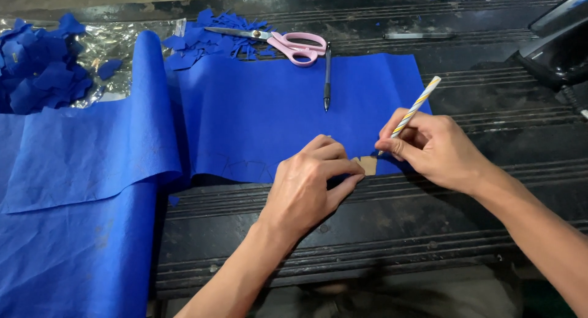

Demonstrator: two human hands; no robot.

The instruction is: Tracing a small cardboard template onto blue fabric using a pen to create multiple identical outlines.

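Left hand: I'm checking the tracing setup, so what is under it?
Under the left hand a small tan template pokes out, lying on the blue fabric. The rest of the template is covered.

Your left hand [309,186] lies palm down, fingers bent and pressed together, thumb tucked against the forefinger, its bare forearm reaching in from below. Your right hand [432,147] sits just beside it, fingers curled in a writing grip, its bare forearm running off to the lower right.

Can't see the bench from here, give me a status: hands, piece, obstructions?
Left hand pins tan template on blue fabric. Right hand grips striped pencil, tip at template edge. Scissors, pen lie apart.
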